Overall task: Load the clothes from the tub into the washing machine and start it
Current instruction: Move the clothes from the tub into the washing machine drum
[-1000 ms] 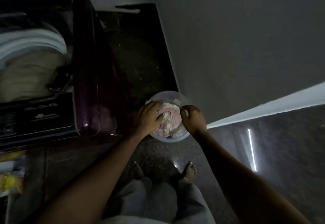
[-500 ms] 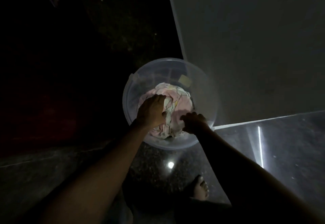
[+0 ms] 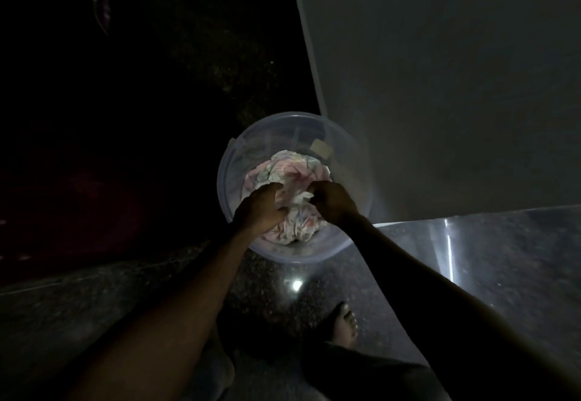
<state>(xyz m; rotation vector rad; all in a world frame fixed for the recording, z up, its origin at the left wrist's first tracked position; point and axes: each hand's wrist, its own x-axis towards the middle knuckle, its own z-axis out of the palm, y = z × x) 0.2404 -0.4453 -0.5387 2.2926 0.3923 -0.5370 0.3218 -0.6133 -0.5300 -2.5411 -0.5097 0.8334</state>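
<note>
A clear plastic tub [image 3: 224,180] stands on the dark speckled floor [image 3: 267,293], touching the foot of the pale wall [image 3: 440,86]; the clothes [image 3: 292,166], a pale crumpled heap, lie inside it; the left grip [image 3: 262,208] is curled into the heap, fingers closed on cloth; the right grip [image 3: 333,202] pinches a fold just beside it.

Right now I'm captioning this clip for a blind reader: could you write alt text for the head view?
The left hand and right hand grip crumpled pale clothes inside a clear round tub, seen from above in dim light. The tub stands on a dark speckled floor beside a grey wall.
</note>
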